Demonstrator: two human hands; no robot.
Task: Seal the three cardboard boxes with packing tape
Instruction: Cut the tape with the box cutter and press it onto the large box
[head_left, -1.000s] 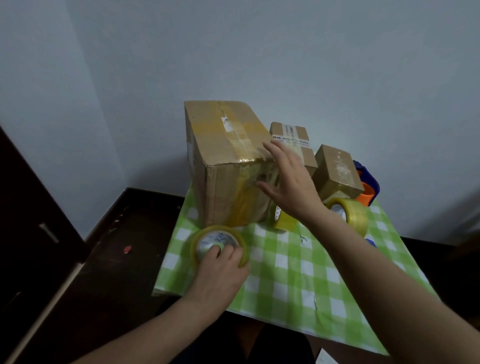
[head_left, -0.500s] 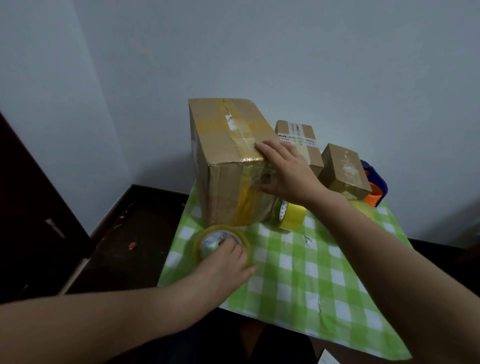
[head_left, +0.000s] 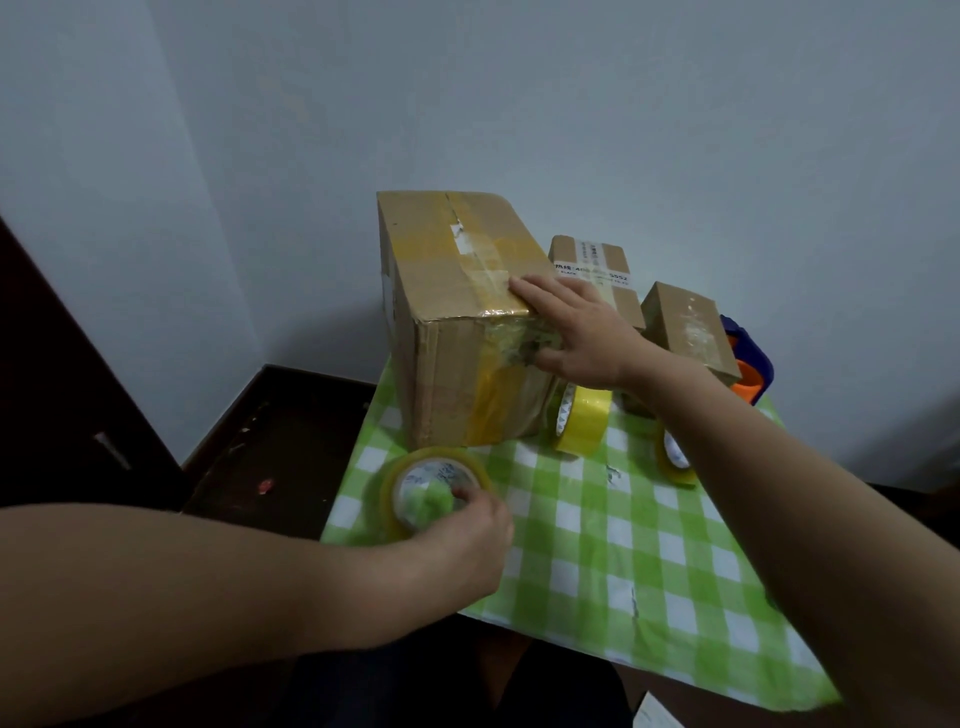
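Large box: stands at rear-left of the worktop, which has a green-check cloth. Right hand lies flat and spread over the box's near-right top corner, thumb on the front face; not gripping. Left hand sits in front of the box, fingers curled on the rim of a clear tape roll lying flat on the cloth.
Box look: brown cardboard, yellow tape along top seam and down front, crinkled clear tape at the corner.
R of box: yellow roll on edge, touching box base; two small boxes behind; another roll partly hidden by forearm.
Vs 0.5 s ago: right hand has slid further onto box top; left hand's fingers have shifted to the clear roll's near-right rim.
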